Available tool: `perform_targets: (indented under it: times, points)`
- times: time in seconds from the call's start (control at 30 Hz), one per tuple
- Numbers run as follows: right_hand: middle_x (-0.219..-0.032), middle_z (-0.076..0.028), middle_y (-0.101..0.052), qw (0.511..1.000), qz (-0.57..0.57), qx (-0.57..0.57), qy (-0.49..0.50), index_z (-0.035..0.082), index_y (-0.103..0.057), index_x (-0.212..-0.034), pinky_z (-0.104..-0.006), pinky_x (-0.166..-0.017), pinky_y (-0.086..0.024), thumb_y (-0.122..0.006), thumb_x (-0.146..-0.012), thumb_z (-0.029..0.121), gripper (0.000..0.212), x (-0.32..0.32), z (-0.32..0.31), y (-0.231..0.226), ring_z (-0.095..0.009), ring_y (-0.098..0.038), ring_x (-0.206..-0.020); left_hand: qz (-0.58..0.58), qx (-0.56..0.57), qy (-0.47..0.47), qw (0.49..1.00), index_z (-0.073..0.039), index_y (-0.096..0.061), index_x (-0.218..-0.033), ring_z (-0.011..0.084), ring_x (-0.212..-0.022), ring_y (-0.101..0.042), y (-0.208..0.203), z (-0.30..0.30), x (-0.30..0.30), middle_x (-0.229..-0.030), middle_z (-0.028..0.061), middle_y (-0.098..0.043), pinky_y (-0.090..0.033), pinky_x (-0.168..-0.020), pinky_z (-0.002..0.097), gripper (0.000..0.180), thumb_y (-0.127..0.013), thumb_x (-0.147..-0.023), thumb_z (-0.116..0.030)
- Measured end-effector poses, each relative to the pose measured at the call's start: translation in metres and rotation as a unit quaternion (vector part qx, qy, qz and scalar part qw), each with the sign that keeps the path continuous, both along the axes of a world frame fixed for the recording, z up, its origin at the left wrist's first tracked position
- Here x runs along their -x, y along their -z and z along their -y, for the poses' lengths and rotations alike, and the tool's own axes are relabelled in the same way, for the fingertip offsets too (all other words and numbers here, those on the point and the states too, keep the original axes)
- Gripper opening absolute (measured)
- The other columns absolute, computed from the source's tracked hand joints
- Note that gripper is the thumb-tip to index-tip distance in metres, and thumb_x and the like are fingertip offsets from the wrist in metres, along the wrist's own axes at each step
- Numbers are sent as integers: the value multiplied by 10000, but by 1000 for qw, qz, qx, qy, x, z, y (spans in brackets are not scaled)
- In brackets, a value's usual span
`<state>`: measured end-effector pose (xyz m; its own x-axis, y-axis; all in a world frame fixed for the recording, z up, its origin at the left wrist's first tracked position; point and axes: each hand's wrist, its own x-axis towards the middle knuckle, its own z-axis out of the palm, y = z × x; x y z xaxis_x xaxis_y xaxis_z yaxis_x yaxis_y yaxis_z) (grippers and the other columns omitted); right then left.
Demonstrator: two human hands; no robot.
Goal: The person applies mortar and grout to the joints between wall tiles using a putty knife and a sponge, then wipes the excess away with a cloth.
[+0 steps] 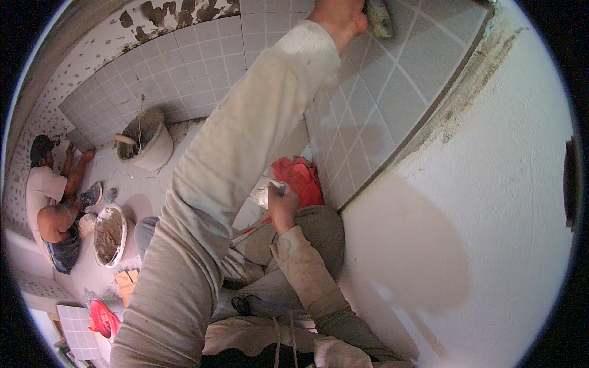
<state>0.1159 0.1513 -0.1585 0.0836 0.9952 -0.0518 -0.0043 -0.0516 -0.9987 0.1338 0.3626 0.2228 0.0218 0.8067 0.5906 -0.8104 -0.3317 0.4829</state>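
My left arm reaches across to the upper tiles. At the top edge, my left hand is closed beside a grimy, greenish sponge-like block against the grey tiled wall, and seems to grip it. Part of that hand is cut off by the frame. Lower down, in front of my bent knee, my right hand is closed around a small tool with a dark handle; its working end cannot be made out. Next to this hand lie a crumpled red bag and something white.
At left, a co-worker crouches by the far tiled wall. A mortar bucket, a white tub of mortar, a red bowl and a loose tile sheet stand around. A white wall closes off my right side.
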Motion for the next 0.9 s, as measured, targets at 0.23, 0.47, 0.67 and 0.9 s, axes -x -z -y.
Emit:
perform_targets:
  times: [0.23, 0.47, 0.67, 0.9]
  points:
    - [-923, -122, -696, 1000, -22, 7, 5, -46, -648, -1046, -345, -724, -515, -672, -886, 108, 223, 3, -4, 8, -195, -658, -805, -34, 46, -59, 997, 0, -599, -1026, 228, -796, -581, 5, 59, -2, -921, 109, -603, -493, -676, 376, 196, -450, -960, -109]
    - [-942, -104, -682, 997, -69, 28, 3, -38, -631, -1066, -334, -737, -502, -665, -894, 101, 224, -1, -10, 36, -172, -639, -840, -169, 120, -176, 962, -10, -603, -1199, 155, -887, -639, 99, 155, 43, -1056, 67, -655, -561, -723, 299, 284, -580, -962, -165]
    - [-1054, -123, -656, 995, -45, 84, -38, -21, -615, -1142, -358, -844, -493, -638, -915, 106, 262, 6, -21, 30, -223, -623, -942, -232, 290, -283, 884, -1, -657, -1139, 98, -763, -617, 203, 257, 168, -936, 23, -678, -547, -647, 256, 221, -616, -943, -95]
    - [-1247, -107, -618, 975, -165, 65, -132, 12, -541, -1294, -451, -962, -500, -636, -916, 141, 411, -23, 4, -23, -274, -599, -1131, -171, 415, -543, 710, 0, -686, -1028, 103, -680, -617, 287, 412, 360, -840, 20, -685, -513, -587, 271, 157, -657, -911, -101]
